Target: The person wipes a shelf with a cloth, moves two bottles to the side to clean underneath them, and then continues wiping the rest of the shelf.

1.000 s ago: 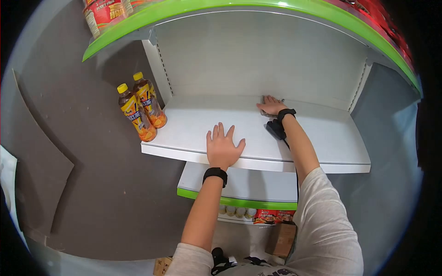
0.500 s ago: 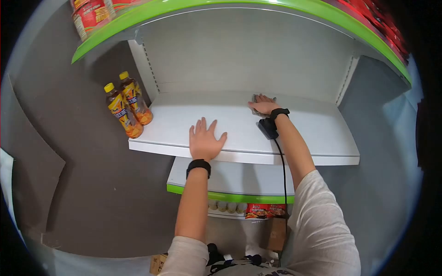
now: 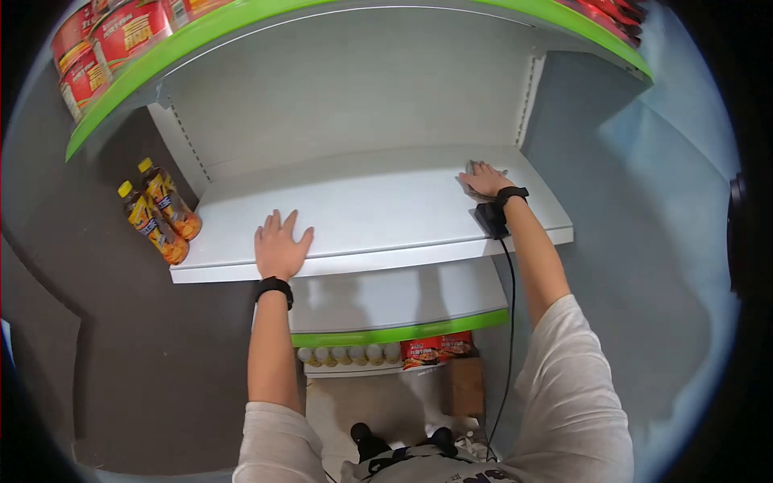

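Note:
My left hand [image 3: 280, 246] lies flat near the front edge of the white shelf [image 3: 362, 201], fingers spread, with nothing in it. Toward the shelf's right end, my right hand [image 3: 485, 180] presses down on a greyish cloth [image 3: 472, 167], which shows past its fingers and is mostly covered by the palm. A black device [image 3: 491, 220] with a cable hangs at my right wrist, over the shelf.
Two yellow-capped drink bottles [image 3: 155, 224] stand at the shelf's left end. Above is a green-edged shelf [image 3: 322, 11] with red tubs [image 3: 130, 32]. Below are a lower shelf [image 3: 394, 298], red packs [image 3: 435, 349] and a cardboard box [image 3: 465, 386].
The view has shifted to the right. My right hand has moved with the cloth toward the shelf's right end. My left hand stays flat near the front edge.

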Available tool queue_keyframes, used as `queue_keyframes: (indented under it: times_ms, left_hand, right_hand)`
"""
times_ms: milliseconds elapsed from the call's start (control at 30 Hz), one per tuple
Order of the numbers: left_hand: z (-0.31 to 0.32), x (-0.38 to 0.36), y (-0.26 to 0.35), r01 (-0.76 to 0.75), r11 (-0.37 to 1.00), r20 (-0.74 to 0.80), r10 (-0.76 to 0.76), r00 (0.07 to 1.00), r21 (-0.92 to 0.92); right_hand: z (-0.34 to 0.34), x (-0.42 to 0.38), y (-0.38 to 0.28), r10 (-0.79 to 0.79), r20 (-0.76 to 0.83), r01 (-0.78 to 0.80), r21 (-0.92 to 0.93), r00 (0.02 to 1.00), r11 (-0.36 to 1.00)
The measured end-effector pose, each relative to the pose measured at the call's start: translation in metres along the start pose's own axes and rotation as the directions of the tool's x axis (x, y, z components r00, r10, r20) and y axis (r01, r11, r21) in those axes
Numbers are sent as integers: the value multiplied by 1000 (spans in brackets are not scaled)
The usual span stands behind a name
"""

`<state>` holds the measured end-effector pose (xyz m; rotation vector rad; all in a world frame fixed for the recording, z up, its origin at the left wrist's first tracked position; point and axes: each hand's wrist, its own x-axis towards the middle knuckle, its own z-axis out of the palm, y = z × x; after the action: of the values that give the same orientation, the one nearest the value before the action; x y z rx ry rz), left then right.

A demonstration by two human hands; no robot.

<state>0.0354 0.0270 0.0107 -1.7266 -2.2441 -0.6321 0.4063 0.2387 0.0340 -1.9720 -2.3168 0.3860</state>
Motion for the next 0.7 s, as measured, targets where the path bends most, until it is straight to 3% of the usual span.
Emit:
queue_keyframes:
  times_ms: [67, 233, 700]
  left_hand:
    - [-1, 0, 0, -2, 1000, 2, 2, 1000, 28]
    - [-4, 0, 3, 14, 999, 32, -15, 999, 39]
    - [-4, 2, 2, 33, 998, 79, -37, 996, 46]
  right_hand:
    - [-4, -13, 29, 106, -18, -106, -27, 994, 994]
    - [-14, -49, 76, 179, -4, -179, -16, 984, 984]
    - [-8, -98, 106, 261, -88, -262, 6, 961, 965]
